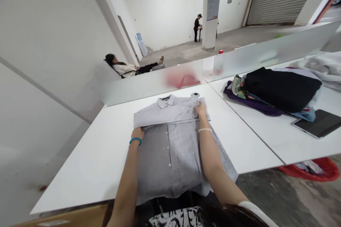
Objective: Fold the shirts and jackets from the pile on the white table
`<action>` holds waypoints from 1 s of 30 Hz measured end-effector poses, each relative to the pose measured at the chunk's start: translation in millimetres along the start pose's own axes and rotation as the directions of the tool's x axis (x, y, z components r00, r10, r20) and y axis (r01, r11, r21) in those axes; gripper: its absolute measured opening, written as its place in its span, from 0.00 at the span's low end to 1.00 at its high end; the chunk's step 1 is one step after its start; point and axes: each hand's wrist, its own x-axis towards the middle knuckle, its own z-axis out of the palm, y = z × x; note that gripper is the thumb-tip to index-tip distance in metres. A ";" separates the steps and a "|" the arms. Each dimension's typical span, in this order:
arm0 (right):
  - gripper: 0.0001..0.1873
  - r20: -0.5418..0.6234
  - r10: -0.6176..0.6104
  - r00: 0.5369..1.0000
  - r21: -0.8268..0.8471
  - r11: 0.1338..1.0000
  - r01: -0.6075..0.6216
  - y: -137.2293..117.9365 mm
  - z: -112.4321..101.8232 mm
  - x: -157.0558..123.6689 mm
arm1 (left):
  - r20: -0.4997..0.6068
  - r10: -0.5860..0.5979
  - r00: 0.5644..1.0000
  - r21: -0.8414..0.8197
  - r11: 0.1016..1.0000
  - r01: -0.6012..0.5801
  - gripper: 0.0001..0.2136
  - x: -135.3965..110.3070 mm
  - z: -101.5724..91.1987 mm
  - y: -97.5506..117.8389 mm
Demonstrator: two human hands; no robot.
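A light grey button-up shirt point(157, 152) lies front up on the white table, its collar at the far end. One sleeve is laid across the chest from left to right. My right hand point(201, 109) pinches that sleeve near its cuff, by the shirt's right shoulder. At the left edge, my left hand point(137, 133) grips the cloth just under the folded sleeve, with its fingertips hidden. The lower hem hangs at the table's near edge, close to my body.
A pile of folded clothes point(282, 88) and a dark tablet point(319, 123) lie on the table to the right. A frosted divider point(149, 81) runs along the back. Below right is a red basket point(329, 170). One person point(128, 68) reclines beyond the divider; another point(196, 28) stands farther off.
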 end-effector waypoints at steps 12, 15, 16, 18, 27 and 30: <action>0.17 0.064 -0.143 0.988 -0.110 0.983 0.149 -45.8 7.0 -18.9 | -0.008 0.198 0.980 0.014 0.980 -0.198 0.26 11.5 11.2 53.5; 0.20 0.112 -0.123 0.986 -0.219 0.965 0.145 -30.4 24.9 -34.2 | 0.048 0.166 0.985 0.036 0.985 -0.168 0.31 20.4 32.1 38.9; 0.21 0.135 -0.107 0.985 -0.298 0.944 0.143 -24.3 27.9 -37.2 | 0.052 0.161 0.986 0.044 0.986 -0.163 0.33 22.2 36.4 31.6; 0.25 0.179 -0.070 0.981 -0.457 0.878 0.146 -15.0 30.9 -40.6 | 0.050 0.161 0.986 0.050 0.985 -0.163 0.34 25.0 41.7 19.0; 0.24 0.254 0.063 0.965 -0.045 0.998 -0.053 -36.5 -5.0 -29.3 | -0.011 0.119 0.993 -0.281 0.953 -0.117 0.26 28.7 21.6 13.3; 0.23 0.245 0.059 0.968 0.109 0.990 -0.088 -33.2 -60.7 -33.4 | -0.062 0.070 0.996 -0.358 0.930 -0.088 0.24 1.7 0.0 -9.8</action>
